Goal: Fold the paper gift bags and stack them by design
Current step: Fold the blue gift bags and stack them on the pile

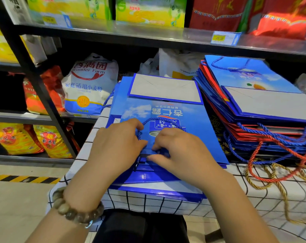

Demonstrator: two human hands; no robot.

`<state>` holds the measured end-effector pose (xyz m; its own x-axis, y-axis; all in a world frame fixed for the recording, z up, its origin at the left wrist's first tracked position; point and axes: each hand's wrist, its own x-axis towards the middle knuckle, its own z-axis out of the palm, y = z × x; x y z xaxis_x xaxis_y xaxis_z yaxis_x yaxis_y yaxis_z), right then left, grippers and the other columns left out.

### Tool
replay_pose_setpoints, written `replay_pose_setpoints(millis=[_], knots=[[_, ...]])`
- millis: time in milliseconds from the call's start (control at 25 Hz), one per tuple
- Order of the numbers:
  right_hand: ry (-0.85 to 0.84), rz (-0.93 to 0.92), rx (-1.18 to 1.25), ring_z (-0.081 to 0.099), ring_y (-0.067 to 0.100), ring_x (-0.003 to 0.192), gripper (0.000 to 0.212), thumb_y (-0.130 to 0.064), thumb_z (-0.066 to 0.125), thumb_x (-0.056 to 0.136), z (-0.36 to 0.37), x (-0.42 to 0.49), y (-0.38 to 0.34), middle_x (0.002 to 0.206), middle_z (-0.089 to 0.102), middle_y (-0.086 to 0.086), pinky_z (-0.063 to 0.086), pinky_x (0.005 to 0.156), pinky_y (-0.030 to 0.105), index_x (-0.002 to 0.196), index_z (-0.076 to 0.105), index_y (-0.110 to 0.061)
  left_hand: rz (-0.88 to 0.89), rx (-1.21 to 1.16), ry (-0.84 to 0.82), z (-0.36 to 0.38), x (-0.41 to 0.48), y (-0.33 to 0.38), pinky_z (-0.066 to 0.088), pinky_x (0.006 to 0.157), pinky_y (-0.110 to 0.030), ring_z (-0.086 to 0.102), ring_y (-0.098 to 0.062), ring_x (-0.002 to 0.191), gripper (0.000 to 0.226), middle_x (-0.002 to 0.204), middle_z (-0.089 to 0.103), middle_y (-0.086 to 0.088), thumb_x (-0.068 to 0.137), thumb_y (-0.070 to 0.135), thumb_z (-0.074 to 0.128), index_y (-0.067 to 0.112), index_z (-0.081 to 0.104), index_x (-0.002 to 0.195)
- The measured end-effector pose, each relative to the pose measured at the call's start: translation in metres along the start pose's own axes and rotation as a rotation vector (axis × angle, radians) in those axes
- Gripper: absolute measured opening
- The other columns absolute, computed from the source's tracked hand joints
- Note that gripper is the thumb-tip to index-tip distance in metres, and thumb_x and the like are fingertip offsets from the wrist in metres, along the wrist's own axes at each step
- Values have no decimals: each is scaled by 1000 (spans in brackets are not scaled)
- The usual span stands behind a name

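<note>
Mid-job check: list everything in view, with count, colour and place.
top gift bag: one, blue, on the near stack, under both hands
near stack: several flat bags, blue, table centre
right pile: many flat bags, blue and red, table right
loose cord handles: several, blue, red, gold, trailing from right pile
tablecloth: one, white with black grid, over table
flour sack: one, white and blue, middle shelf
sacks: two, yellow and red, lower shelf left
bracelet: one, grey-brown beads, left wrist
left hand: one, curled on top bag's cord handle
right hand: one, pinching the same cord handle
</note>
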<state>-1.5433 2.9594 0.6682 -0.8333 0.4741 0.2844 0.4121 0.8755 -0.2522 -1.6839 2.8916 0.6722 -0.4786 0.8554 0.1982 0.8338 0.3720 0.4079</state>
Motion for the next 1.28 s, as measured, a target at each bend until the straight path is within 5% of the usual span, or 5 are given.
replay_pose_setpoints(millis=[400, 640, 920, 1120, 1280], knots=[[208, -37, -134, 54, 21, 46, 36, -43, 38, 84, -6, -2, 6, 53, 57, -5, 39, 35, 25, 65, 59, -21, 39, -588, 83, -11, 13, -34, 48, 84, -16, 60, 4, 87, 47, 93, 65, 10, 91, -10, 34, 29, 62, 87], [262, -61, 222, 47, 12, 57, 34, -50, 39, 87, -36, 3, 17, 62, 56, -7, 42, 52, 34, 79, 61, -25, 151, -536, -83, -11, 38, -50, 31, 106, -18, 31, 3, 132, 48, 135, 46, 11, 84, 9, 65, 21, 51, 129], [889, 78, 621, 62, 9, 95, 21, -35, 44, 85, -69, -11, 44, 92, 67, -9, 48, 84, 25, 92, 63, -30, 25, -931, 200, -14, 27, -44, 43, 56, -5, 60, 10, 63, 18, 65, 67, 21, 92, 12, 53, 25, 59, 82], [515, 248, 998, 63, -1, 93, 32, -28, 63, 71, -37, 7, 46, 98, 69, -21, 50, 79, 19, 102, 61, -29, 12, -1026, 294, -29, 43, -38, 49, 74, -23, 64, -6, 83, 19, 89, 71, 13, 95, 14, 48, 25, 63, 92], [703, 346, 938, 59, -5, 61, 20, -5, 72, 74, -41, 31, 40, 67, 68, -22, 43, 56, 7, 80, 64, -22, 146, -1104, 406, -64, 60, -18, 46, 57, -11, 60, 5, 64, 16, 71, 69, 20, 92, 9, 51, 23, 60, 88]])
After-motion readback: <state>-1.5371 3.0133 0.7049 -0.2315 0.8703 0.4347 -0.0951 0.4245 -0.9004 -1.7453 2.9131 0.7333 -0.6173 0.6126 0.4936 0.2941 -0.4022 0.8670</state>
